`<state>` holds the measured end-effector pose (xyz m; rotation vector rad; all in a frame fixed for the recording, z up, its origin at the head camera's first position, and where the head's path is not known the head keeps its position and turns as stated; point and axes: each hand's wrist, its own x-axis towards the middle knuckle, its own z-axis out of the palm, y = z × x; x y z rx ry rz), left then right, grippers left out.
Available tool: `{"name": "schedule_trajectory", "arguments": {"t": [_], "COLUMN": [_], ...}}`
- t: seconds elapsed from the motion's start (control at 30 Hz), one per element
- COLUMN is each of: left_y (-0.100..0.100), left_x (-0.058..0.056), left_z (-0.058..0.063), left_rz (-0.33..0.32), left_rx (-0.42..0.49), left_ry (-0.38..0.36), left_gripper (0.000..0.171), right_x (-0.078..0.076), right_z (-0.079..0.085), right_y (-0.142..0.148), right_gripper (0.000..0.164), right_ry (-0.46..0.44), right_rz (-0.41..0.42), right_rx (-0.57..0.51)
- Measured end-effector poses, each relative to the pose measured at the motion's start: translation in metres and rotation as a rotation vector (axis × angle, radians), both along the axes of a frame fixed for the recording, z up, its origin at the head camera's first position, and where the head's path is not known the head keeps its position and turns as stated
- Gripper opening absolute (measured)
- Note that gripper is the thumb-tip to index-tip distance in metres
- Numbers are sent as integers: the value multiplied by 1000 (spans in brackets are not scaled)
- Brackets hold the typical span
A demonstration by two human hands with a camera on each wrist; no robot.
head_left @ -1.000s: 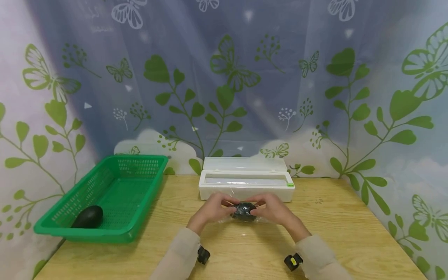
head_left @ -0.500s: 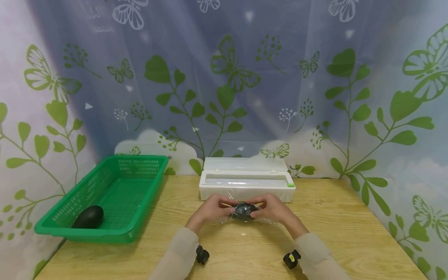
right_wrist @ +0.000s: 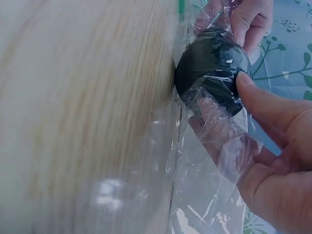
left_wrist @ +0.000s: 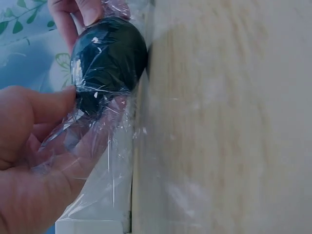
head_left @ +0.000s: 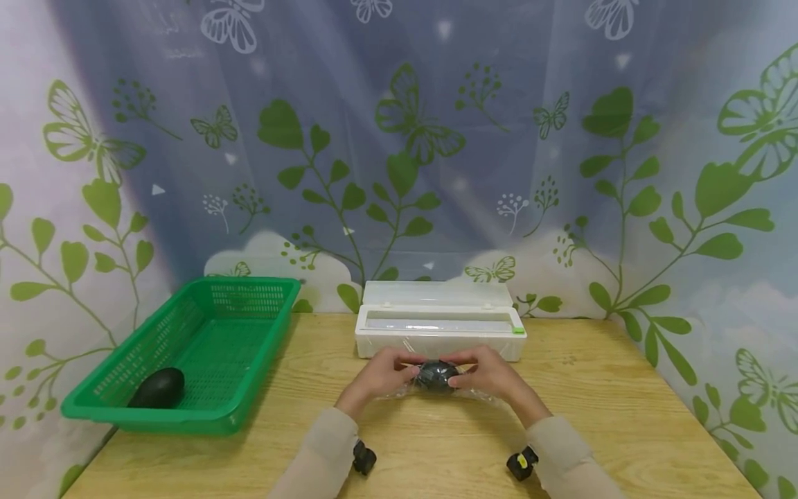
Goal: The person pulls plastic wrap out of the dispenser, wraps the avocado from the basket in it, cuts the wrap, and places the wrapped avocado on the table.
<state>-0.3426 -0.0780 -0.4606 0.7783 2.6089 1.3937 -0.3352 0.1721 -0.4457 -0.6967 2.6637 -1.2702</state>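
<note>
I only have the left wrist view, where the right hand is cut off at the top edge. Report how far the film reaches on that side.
Observer: In the right wrist view, loose film spreads from the dark oval thing over part of the right hand and on toward the bottom edge.
Operator: Now report what stands outside my picture, to the person's left.
Observer: The head view shows a green basket at the left side of the table.
Operator: Say what it contains.
Observer: A second dark thing, also rounded, lies in the end nearer the person.
</note>
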Motion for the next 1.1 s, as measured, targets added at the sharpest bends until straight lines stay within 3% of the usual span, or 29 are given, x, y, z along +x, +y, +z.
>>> {"name": "schedule_trajectory", "arguments": {"t": [0.33, 0.53, 0.83, 1.1], "left_y": [0, -2, -5, -5], "left_x": [1, 1, -1, 0], "left_z": [5, 6, 5, 5], "left_rz": [-3, -16, -38, -23], "left_rx": [1, 9, 6, 11], "left_ry": [-67, -44, -16, -32], "left_gripper": [30, 24, 25, 26], "right_x": [1, 0, -1, -1], "right_z": [2, 1, -3, -2], "right_y": [0, -3, -4, -4], "right_gripper": [40, 36, 36, 36], "right_ry": [60, 86, -6, -21], "right_rz": [63, 60, -21, -22], "right_rx": [20, 18, -4, -14]}}
